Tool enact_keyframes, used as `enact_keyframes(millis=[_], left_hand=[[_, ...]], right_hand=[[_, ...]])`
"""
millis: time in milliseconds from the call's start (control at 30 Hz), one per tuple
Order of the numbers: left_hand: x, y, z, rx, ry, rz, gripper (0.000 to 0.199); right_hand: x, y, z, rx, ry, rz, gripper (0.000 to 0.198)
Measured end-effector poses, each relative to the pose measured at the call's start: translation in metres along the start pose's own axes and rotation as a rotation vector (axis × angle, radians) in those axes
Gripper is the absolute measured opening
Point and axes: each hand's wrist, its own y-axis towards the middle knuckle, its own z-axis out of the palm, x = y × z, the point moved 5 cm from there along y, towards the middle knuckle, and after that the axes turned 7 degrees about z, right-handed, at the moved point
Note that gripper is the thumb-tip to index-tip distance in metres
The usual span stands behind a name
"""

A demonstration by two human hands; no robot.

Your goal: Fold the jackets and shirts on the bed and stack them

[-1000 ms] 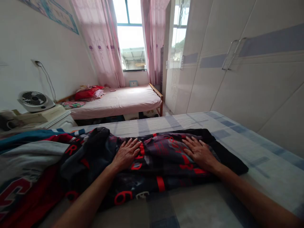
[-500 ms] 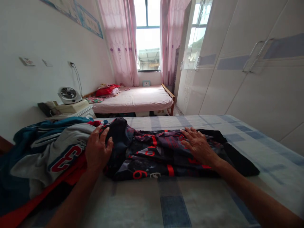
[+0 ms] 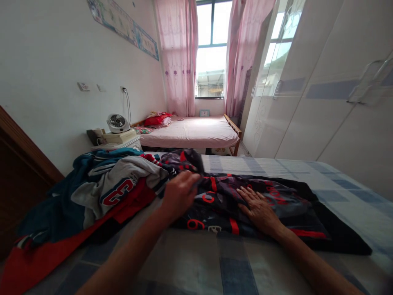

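A black-and-red printed garment (image 3: 221, 205) lies stretched across the checked bed sheet in front of me, its solid black part (image 3: 334, 229) to the right. My right hand (image 3: 258, 207) rests flat on the middle of it, fingers spread. Over its left end is my left hand (image 3: 181, 190), slightly blurred, with curled fingers closed on the cloth. Just beyond that hand, a raised, bunched section (image 3: 184, 159) of the same garment stands up. Left of it, a grey-and-teal jacket (image 3: 123, 180) with a number patch lies heaped over red cloth (image 3: 61, 262).
The checked sheet (image 3: 236, 266) covers the near bed. Farther off are a pink-covered bed (image 3: 196, 133) with red cloth on it, and a small fan (image 3: 118, 123) on a side cabinet. White wardrobe doors (image 3: 322, 86) line the right side.
My left hand has moved right, from the garment's left end inward, and that end is now lifted and turned. My right hand stays flat on the cloth. The view has swung left.
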Motion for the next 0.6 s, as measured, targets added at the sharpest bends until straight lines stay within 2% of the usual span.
enact_keyframes(millis=[33, 100, 133, 200, 300, 367, 433, 500, 600], left_hand=[[-0.024, -0.005, 0.012, 0.12, -0.057, 0.156, 0.031], [-0.059, -0.021, 0.031, 0.306, -0.163, 0.361, 0.036], [-0.07, -0.029, 0.036, 0.346, -0.202, 0.407, 0.037], [-0.074, -0.041, 0.039, 0.315, -0.259, 0.407, 0.029], [-0.048, -0.047, 0.028, 0.11, -0.307, 0.217, 0.023], [-0.016, -0.049, 0.018, -0.028, -0.318, -0.003, 0.024], [0.015, -0.052, 0.014, -0.112, -0.287, -0.2, 0.027], [0.037, -0.057, 0.016, -0.141, -0.225, -0.305, 0.032], [0.052, -0.064, 0.034, -0.072, -0.181, -0.314, 0.042]], right_hand=[[0.0, 0.001, -0.001, 0.009, 0.027, 0.005, 0.056], [0.0, 0.001, -0.006, 0.033, 0.133, 0.023, 0.056], [0.0, 0.002, -0.01, 0.044, 0.214, 0.041, 0.056], [-0.001, 0.002, -0.023, 0.054, 0.416, 0.1, 0.056], [0.004, 0.007, -0.042, 0.034, 0.676, 0.19, 0.056], [0.012, 0.016, -0.051, 0.019, 0.75, 0.222, 0.055], [0.023, 0.027, -0.053, 0.025, 0.769, 0.248, 0.055], [0.036, 0.04, -0.05, 0.035, 0.754, 0.264, 0.057], [0.057, 0.051, -0.044, 0.005, 0.635, 0.175, 0.059]])
